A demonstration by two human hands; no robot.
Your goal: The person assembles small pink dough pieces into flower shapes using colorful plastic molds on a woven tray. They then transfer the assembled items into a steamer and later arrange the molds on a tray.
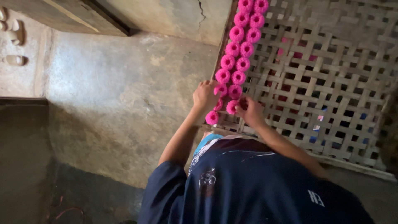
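Two rows of pink spools (238,62) run along the left edge of a woven lattice tray (327,79), from the far end down to the near end where both hands work. The left hand (204,96) rests on the tray's edge with its fingers curled against the near spools; whether its grip pinches one or only steadies them I cannot tell. The right hand (250,110) has its grip clenched on a pink spool (231,107) at the near end of the right row. One more spool (212,118) sits just below the left hand.

The spools look small, light and fairly firm, with soft wound thread and a hollow centre. They likely tip or roll easily, so pinching across the sides seems safest. The lattice looks stiff but gappy.
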